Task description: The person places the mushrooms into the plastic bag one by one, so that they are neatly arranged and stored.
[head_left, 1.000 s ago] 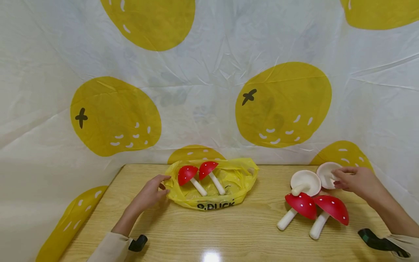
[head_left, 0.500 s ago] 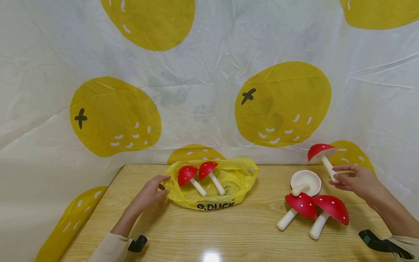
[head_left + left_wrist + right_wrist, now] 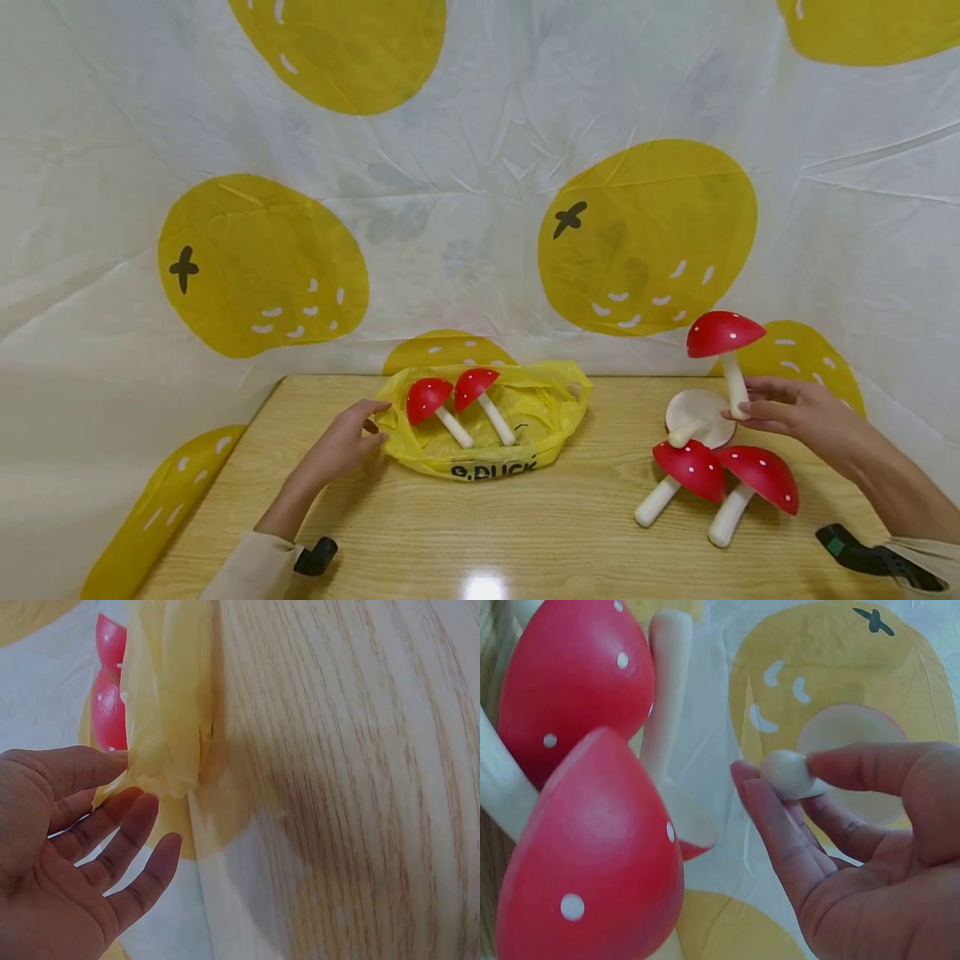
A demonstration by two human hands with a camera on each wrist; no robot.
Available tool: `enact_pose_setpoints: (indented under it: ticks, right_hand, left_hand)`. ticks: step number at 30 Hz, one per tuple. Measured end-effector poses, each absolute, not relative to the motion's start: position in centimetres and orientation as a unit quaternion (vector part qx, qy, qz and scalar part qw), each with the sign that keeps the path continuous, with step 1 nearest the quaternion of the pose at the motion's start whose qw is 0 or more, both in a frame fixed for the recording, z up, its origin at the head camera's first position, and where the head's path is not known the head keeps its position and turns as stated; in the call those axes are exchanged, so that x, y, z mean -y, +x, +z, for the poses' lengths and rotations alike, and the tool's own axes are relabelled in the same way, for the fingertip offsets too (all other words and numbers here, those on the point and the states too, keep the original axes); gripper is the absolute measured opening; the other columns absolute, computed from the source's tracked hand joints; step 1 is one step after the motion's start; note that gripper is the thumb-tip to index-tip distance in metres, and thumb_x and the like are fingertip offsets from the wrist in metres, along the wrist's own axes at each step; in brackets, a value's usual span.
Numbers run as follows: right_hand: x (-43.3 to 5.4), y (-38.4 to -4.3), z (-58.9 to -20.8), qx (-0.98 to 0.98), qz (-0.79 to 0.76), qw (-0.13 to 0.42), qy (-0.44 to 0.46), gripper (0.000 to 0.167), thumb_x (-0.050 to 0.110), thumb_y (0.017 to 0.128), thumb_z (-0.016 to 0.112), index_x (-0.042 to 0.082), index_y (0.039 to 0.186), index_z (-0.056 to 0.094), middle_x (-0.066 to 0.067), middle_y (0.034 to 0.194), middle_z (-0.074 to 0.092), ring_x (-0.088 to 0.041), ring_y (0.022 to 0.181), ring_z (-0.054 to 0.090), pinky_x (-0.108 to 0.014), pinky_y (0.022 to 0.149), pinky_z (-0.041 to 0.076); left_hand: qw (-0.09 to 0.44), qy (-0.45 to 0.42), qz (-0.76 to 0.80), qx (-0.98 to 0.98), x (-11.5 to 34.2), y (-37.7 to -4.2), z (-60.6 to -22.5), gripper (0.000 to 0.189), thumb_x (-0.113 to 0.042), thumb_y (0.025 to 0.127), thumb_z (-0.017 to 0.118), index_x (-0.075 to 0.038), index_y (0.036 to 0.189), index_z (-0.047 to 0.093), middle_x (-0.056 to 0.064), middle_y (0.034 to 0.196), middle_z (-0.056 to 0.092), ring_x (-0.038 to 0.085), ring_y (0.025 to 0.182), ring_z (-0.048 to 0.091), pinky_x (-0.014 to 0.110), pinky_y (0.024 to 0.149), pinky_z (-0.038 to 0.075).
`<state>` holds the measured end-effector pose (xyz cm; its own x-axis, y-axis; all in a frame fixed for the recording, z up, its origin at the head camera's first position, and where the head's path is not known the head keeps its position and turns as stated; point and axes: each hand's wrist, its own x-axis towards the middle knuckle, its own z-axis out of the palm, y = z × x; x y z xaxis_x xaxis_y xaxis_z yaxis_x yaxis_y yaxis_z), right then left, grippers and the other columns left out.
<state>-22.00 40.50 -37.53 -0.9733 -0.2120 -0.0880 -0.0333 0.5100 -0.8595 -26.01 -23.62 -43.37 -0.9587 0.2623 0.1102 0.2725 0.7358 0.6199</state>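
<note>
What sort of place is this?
Probably a screened-off tabletop workspace indoors, though the wider room isn't visible. A wood-grain table is backed by a creased white sheet printed with yellow fruit shapes, and red-capped model mushrooms lie on the tabletop and in a yellow plastic bag.

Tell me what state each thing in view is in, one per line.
Yellow bag: open at the top
Left hand: pinching the bag's edge
Held mushroom: nearly upright, cap up
Right hand: gripping that mushroom's stem
Two bagged mushrooms: tilted
Two nearer loose mushrooms: tipped over, red caps showing
Farther loose mushroom: cap's underside showing
Cloth backdrop: creased
</note>
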Motion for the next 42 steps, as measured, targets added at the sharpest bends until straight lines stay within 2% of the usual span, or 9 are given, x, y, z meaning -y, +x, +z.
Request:
enact_pose_setpoints:
  ticks: [7, 11, 14, 21, 23, 27, 31, 37, 42]
  right_hand:
    - [-38.9, -22.2, -37.1, -0.882, -0.460, 0.078, -0.064, 0.065, 0.030, 0.105, 0.054, -0.011, 0.151, 0.033, -0.026, 0.141, 0.054, 0.003, 0.100, 0.063, -0.023, 0.082, 0.056]
    - [-37.8, -22.2, -36.5, -0.895, -0.434, 0.065, -0.080, 0.062, 0.031, 0.104, 0.058, -0.007, 0.150, 0.041, -0.024, 0.141, 0.054, 0.006, 0.100, 0.058, -0.024, 0.082, 0.054]
    - [-36.8, -22.2, -36.1, -0.896, -0.432, 0.067, -0.084, 0.060, 0.031, 0.102, 0.061, -0.005, 0.148, 0.046, -0.021, 0.139, 0.057, 0.000, 0.103, 0.060, -0.027, 0.083, 0.054]
    - [-34.0, -22.6, -35.3, -0.902, -0.413, 0.089, -0.090, 0.063, 0.038, 0.100, 0.063, 0.003, 0.149, 0.049, -0.021, 0.143, 0.055, -0.030, 0.120, 0.056, -0.037, 0.088, 0.050]
    - [-33.3, -22.8, -35.1, -0.894, -0.426, 0.098, -0.100, 0.062, 0.036, 0.100, 0.064, 0.002, 0.149, 0.048, -0.021, 0.143, 0.055, -0.030, 0.120, 0.056, -0.036, 0.088, 0.051]
    - [-32.0, -23.4, -35.0, -0.850, -0.496, 0.124, -0.130, 0.059, 0.025, 0.101, 0.063, -0.006, 0.148, 0.044, -0.022, 0.139, 0.059, -0.020, 0.114, 0.063, -0.030, 0.090, 0.055]
    - [-30.8, -24.1, -35.3, -0.803, -0.558, 0.145, -0.152, 0.055, 0.015, 0.101, 0.062, -0.010, 0.145, 0.040, -0.013, 0.129, 0.068, -0.009, 0.107, 0.067, -0.027, 0.089, 0.056]
    - [-29.0, -24.9, -36.1, -0.750, -0.618, 0.128, -0.198, 0.040, 0.002, 0.101, 0.059, 0.002, 0.136, 0.042, -0.005, 0.122, 0.070, -0.014, 0.104, 0.069, -0.034, 0.088, 0.058]
    - [-27.9, -25.2, -36.6, -0.756, -0.600, 0.117, -0.233, 0.042, 0.005, 0.102, 0.058, 0.002, 0.142, 0.047, -0.005, 0.128, 0.063, -0.018, 0.105, 0.065, -0.035, 0.089, 0.058]
  left_hand:
    - [0.011, -0.152, -0.331, 0.931, 23.7, -26.0, -43.3, 0.049, 0.000, 0.092, 0.071, 0.002, 0.138, 0.057, 0.018, 0.134, 0.059, 0.028, 0.101, 0.065, 0.030, 0.076, 0.056]
    - [0.015, -0.159, -0.333, 0.929, 23.8, -25.9, -43.3, 0.048, 0.001, 0.092, 0.071, 0.004, 0.138, 0.057, 0.019, 0.133, 0.059, 0.028, 0.100, 0.065, 0.031, 0.076, 0.056]
    - [0.014, -0.155, -0.335, 0.929, 23.7, -25.9, -43.2, 0.048, 0.000, 0.091, 0.071, 0.003, 0.138, 0.057, 0.018, 0.133, 0.060, 0.028, 0.100, 0.065, 0.030, 0.076, 0.056]
    - [0.011, -0.149, -0.330, 0.932, 23.7, -25.9, -43.2, 0.049, -0.001, 0.091, 0.072, 0.002, 0.138, 0.057, 0.018, 0.133, 0.060, 0.028, 0.100, 0.064, 0.028, 0.074, 0.055]
    - [0.011, -0.148, -0.332, 0.932, 23.7, -25.9, -43.2, 0.048, -0.001, 0.092, 0.071, 0.002, 0.138, 0.057, 0.018, 0.133, 0.060, 0.028, 0.101, 0.064, 0.028, 0.074, 0.055]
    - [0.010, -0.147, -0.334, 0.931, 23.7, -25.8, -43.1, 0.048, -0.001, 0.092, 0.070, 0.002, 0.138, 0.057, 0.018, 0.134, 0.059, 0.029, 0.101, 0.064, 0.029, 0.074, 0.055]
    - [0.007, -0.143, -0.337, 0.930, 23.6, -25.7, -43.1, 0.049, -0.001, 0.092, 0.071, 0.002, 0.139, 0.057, 0.018, 0.135, 0.059, 0.030, 0.102, 0.064, 0.028, 0.074, 0.055]
    - [0.002, -0.138, -0.341, 0.930, 23.6, -25.5, -43.0, 0.050, -0.002, 0.092, 0.071, 0.002, 0.140, 0.056, 0.017, 0.136, 0.059, 0.029, 0.103, 0.063, 0.027, 0.073, 0.054]
    - [0.005, -0.138, -0.335, 0.932, 23.6, -25.6, -42.9, 0.050, -0.001, 0.092, 0.071, 0.002, 0.139, 0.056, 0.018, 0.136, 0.058, 0.030, 0.103, 0.063, 0.027, 0.073, 0.054]
